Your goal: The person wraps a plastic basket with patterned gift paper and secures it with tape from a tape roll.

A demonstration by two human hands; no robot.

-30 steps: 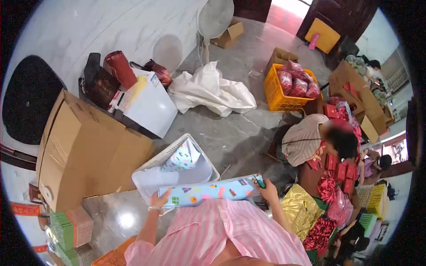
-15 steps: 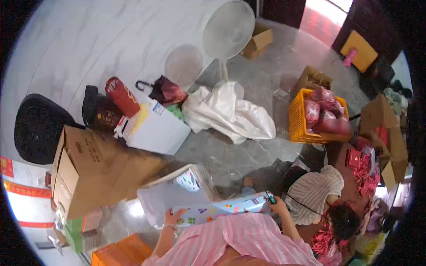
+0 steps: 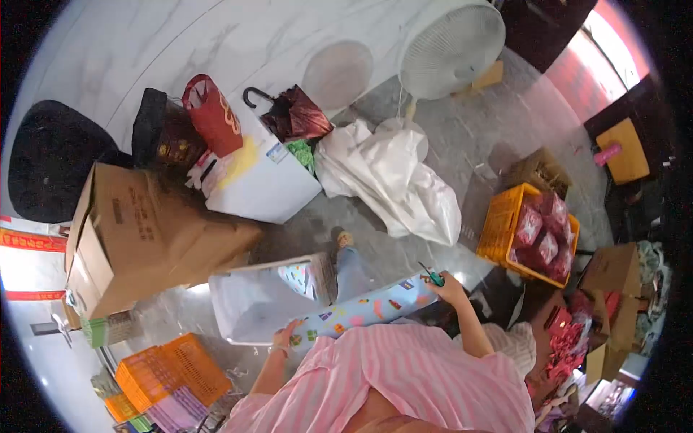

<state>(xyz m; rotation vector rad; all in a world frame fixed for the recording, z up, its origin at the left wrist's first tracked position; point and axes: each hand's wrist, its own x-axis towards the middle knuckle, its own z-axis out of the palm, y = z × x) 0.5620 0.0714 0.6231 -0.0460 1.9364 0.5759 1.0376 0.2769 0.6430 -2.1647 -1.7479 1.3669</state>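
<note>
A long light blue roll [image 3: 375, 303] printed with small colourful pictures lies across in front of my body, tilted up to the right; it looks like wrapping paper or film. My left hand [image 3: 286, 336] is closed around its left end. At the right end, my right hand [image 3: 449, 287] grips a small green-handled tool [image 3: 435, 277], apparently scissors or snips, against the roll. Just beyond my left hand stands a whitish open bin [image 3: 249, 307], with a piece of similarly printed material [image 3: 297, 278] inside.
A large cardboard box [image 3: 144, 224] and a white box [image 3: 267, 187] with bags and an umbrella stand ahead left. A white sack [image 3: 393, 180] lies ahead near a fan [image 3: 453, 54]. An orange crate [image 3: 498, 227] of red packages is right; orange baskets [image 3: 170, 372] are lower left.
My view has turned and I have stepped, with a leg now showing beside the bin. The roll stays in both hands and tilts more. The person at the right is now mostly hidden.
</note>
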